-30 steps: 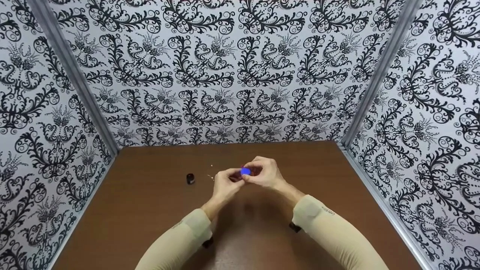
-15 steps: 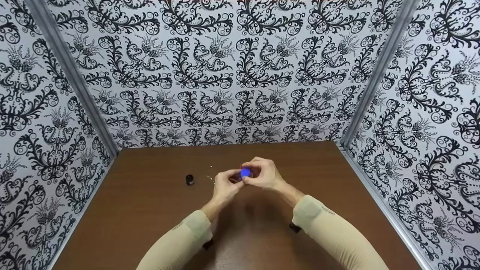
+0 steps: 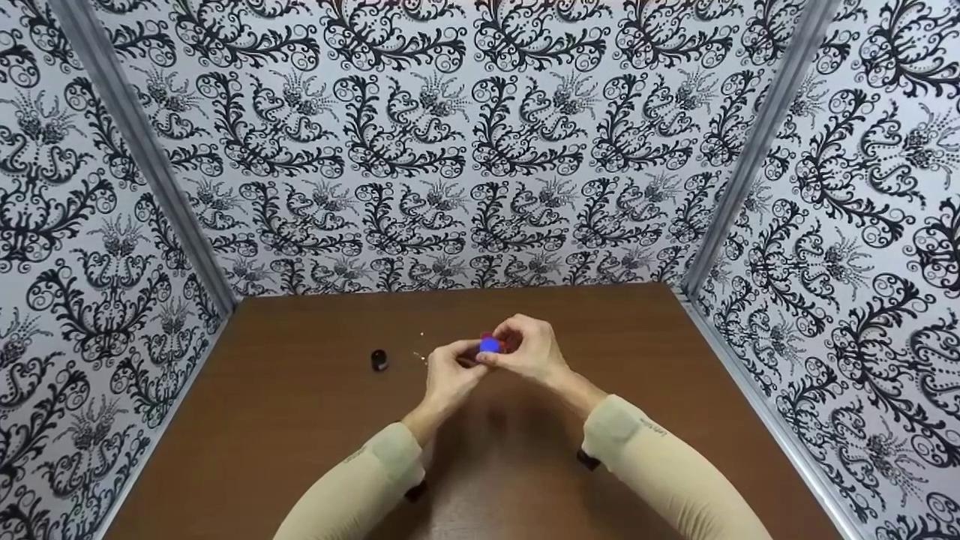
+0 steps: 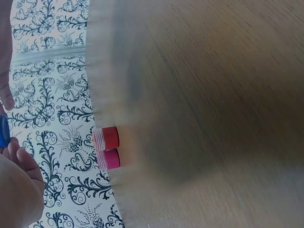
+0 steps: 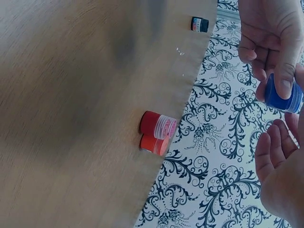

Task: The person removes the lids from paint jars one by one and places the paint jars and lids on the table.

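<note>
A small blue paint jar point(image 3: 489, 346) is held up above the table between both hands. My left hand point(image 3: 450, 373) grips it from the left, its thumb against the blue side in the right wrist view. From the right, my right hand point(image 3: 531, 349) pinches it, the thumb at its near lower edge. The blue jar point(image 5: 283, 94) looks tilted in the right wrist view, its ribbed part towards the right. Only a blue edge of the jar point(image 4: 4, 131) shows in the left wrist view. The fingers partly hide it.
Behind the hands, a dark red jar point(image 5: 156, 124) and an orange-red jar point(image 5: 154, 144) stand side by side. A black jar point(image 3: 379, 360) with a label stands to the left. Pale specks point(image 3: 421, 357) lie near it on the brown table point(image 3: 300, 420). Patterned walls enclose it.
My right hand's upper fingers have drawn back to the right from the blue jar's top, showing more red behind. The jar has shifted very slightly left; my left hand stays nearly still.
</note>
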Demonstrator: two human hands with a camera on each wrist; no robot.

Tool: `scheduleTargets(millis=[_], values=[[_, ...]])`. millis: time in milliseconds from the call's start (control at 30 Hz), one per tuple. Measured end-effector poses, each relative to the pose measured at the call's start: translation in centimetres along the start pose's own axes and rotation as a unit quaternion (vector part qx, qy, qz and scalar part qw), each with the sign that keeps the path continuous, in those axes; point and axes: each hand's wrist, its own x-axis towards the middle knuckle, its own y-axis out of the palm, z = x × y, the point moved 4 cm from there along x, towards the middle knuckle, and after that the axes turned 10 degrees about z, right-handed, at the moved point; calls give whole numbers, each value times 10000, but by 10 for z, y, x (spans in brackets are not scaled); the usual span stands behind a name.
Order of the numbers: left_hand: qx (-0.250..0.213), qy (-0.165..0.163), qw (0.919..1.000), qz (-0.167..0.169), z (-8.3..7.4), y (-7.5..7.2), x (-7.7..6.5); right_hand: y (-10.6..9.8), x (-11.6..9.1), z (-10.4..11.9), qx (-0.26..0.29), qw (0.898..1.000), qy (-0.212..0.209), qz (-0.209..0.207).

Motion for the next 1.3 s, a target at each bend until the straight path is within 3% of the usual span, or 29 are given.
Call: scheduleTargets(millis=[400,633,900,1100,1300], values=[[38,-71,10000,30,1,2,-1,0,0,6,69,9983,-447,378],[78,20,10000,40,1,3,-2,1,2,6,312,9958,-379,772],[-7,65,10000,73,4,4,-3,5,1,3,550,9930,-433,949],[-27,14,10000,54,3,4,-3,4,0,0,558,9948,-347,775],[11,143,9999,-85,1,1,-1,0,1,-2,456,9981,218,345]])
